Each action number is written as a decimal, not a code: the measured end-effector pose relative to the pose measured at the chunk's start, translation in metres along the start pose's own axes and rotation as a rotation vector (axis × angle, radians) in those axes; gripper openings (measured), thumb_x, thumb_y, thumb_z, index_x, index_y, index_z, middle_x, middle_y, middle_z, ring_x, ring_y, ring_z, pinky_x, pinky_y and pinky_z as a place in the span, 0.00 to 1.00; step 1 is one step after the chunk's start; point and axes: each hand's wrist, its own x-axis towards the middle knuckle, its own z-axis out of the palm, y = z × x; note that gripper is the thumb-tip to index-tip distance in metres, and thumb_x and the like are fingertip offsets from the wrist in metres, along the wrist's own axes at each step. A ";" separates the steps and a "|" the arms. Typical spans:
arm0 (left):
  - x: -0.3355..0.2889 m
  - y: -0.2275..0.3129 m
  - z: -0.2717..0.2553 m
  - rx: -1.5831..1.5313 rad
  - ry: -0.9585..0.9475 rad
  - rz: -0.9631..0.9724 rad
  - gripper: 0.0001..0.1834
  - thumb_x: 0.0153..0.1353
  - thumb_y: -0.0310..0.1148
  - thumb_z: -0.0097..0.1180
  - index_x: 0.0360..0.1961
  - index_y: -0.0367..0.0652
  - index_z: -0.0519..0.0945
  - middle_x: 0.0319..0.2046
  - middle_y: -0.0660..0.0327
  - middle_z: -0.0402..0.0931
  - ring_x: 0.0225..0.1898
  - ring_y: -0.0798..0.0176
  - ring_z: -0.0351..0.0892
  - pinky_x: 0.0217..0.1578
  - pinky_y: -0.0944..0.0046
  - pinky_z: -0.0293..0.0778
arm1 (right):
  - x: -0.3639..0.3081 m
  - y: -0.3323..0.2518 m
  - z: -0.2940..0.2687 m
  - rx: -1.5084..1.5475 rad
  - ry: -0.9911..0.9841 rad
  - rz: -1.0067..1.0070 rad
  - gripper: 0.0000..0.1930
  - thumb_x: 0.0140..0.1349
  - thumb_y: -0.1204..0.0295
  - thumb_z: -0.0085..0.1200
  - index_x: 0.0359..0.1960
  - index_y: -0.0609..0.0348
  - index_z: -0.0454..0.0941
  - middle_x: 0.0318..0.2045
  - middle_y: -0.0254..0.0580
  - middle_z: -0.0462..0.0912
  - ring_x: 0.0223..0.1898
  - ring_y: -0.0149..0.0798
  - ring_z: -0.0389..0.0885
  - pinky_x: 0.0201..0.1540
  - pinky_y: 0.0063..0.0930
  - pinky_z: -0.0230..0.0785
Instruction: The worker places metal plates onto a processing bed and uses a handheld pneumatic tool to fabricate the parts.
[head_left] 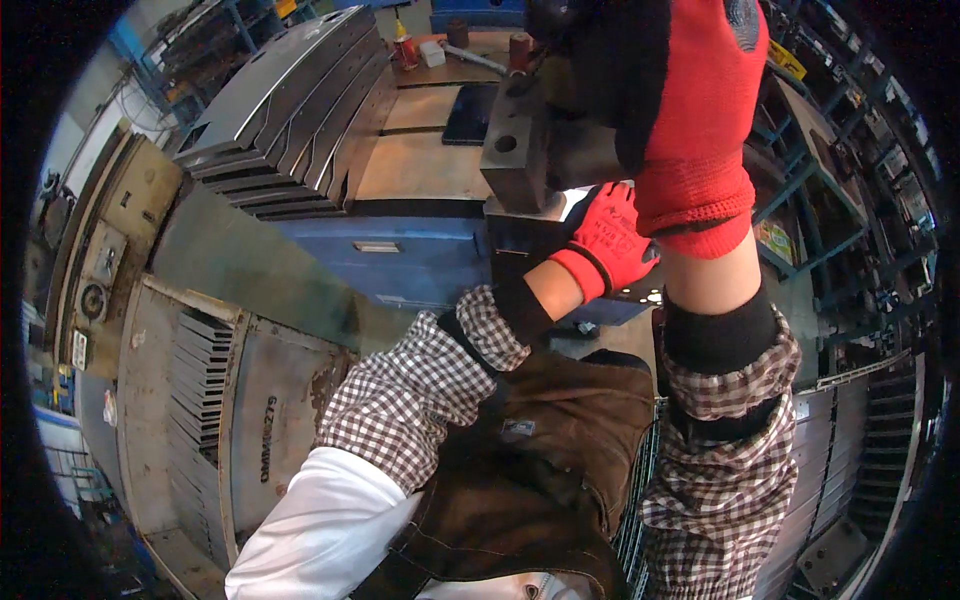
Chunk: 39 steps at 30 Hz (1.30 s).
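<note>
My right hand (700, 130), in a red glove with a black palm, is raised close in front of me at the upper right. Its fingers run into the dark area at the top edge, so I cannot see their grip. Beside it stands a thick steel block (515, 150) with a round hole, part of a dark machine. Lower down, my left hand (608, 238), gloved the same way, is by the block's base with fingers bent upward and the thumb to the right. A bright white patch shows beside its fingers; what they hold is hidden.
Stacked bent steel plates (290, 115) lie on a wooden-topped blue workbench (400, 245) at the left. A red bottle (404, 50) and a dark flat plate (470, 114) are behind. A worn metal cabinet (280, 410) stands at the lower left; shelving (815, 190) lines the right.
</note>
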 end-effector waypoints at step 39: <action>0.011 0.000 -0.028 -0.208 0.047 0.012 0.37 0.52 0.54 0.64 0.59 0.42 0.77 0.56 0.48 0.77 0.61 0.46 0.73 0.70 0.47 0.59 | -0.146 0.138 -0.264 -1.119 0.198 0.786 0.27 0.73 0.55 0.49 0.68 0.56 0.70 0.61 0.52 0.79 0.62 0.48 0.77 0.64 0.36 0.66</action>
